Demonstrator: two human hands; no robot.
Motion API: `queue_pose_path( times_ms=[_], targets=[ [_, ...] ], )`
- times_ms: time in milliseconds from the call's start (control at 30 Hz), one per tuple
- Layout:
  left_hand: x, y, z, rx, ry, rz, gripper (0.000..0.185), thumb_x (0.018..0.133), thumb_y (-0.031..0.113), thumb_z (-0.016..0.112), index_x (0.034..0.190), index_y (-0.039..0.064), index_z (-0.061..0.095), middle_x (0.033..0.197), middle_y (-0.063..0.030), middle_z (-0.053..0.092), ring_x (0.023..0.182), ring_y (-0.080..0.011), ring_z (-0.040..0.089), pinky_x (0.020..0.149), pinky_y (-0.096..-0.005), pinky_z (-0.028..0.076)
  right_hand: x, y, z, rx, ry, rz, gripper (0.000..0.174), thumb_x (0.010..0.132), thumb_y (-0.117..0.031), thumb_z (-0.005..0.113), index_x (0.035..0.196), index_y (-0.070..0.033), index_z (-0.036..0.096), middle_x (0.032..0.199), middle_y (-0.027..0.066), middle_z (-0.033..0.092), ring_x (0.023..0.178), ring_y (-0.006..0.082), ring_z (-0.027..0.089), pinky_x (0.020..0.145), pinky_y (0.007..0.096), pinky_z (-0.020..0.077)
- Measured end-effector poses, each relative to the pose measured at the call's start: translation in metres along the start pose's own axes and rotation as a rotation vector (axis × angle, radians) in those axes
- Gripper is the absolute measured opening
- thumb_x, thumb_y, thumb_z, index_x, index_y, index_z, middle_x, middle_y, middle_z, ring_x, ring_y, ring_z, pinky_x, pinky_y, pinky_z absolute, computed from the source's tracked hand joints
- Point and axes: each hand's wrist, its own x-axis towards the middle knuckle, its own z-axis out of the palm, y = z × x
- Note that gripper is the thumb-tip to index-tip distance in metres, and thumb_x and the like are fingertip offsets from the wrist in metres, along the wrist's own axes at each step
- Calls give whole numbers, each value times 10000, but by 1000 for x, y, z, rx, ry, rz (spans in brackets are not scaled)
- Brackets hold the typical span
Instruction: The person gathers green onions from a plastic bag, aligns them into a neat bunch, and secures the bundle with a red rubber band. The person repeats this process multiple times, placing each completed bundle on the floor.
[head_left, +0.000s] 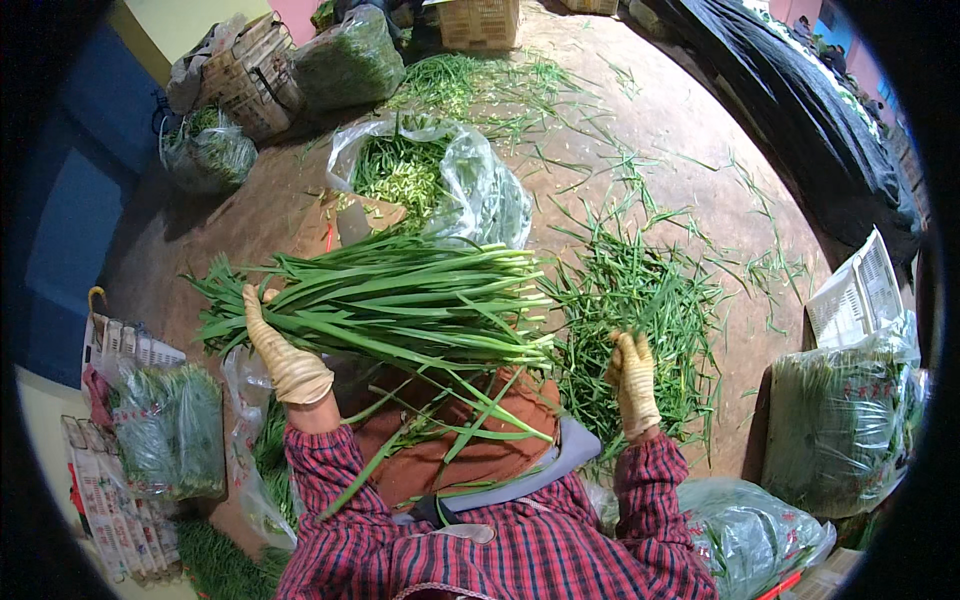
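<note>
A thick bunch of garlic chives (405, 300) lies sideways across my lap, its pale cut ends to the right. My left hand (289, 352), in a cream glove, grips the leafy left end with the thumb over the top. My right hand (634, 382), gloved alike, is over a heap of loose green leaves (600, 277) on the floor. Blurred green blades show at its fingertips; whether it holds them is unclear. Several loose stalks (480, 427) hang below the bunch over the brown apron cloth (420, 465) on my lap.
Ahead stands an open plastic bag (487, 180) with green leaves and pale trimmings. Wrapped chive bundles stand at left (169, 435) and right (836, 420). Another plastic bag (742, 525) lies by my right elbow. Plastic crates (480, 26) are at the back; a dark sheet (787, 97) covers something along the right.
</note>
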Motion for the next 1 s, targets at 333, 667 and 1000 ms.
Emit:
queue_pose_path(
  times_ms=[333,667,1000],
  targets=[
    [8,-5,-9,-99,-221,-90,356,886,419,737,725,171,538,706,26,560,657,-143,560,620,-301,507,-2,18,85,-164,-583,80,311,942,-125,659,1235,-35,608,1066,15,663,954,110,581,858,274,482],
    [3,-3,-12,-194,-143,-122,301,948,342,673,742,170,537,691,46,550,635,-125,538,622,-301,478,15,9,16,-101,-185,-22,327,929,-284,705,1151,-76,586,1013,89,675,823,173,658,719,305,549],
    [-6,-4,-7,-206,-308,-77,359,916,400,701,730,176,491,671,54,472,626,-128,485,610,-306,449,33,41,97,-114,-396,-110,275,980,-104,530,1242,-30,567,1089,66,675,946,175,638,850,292,522]
  ],
)
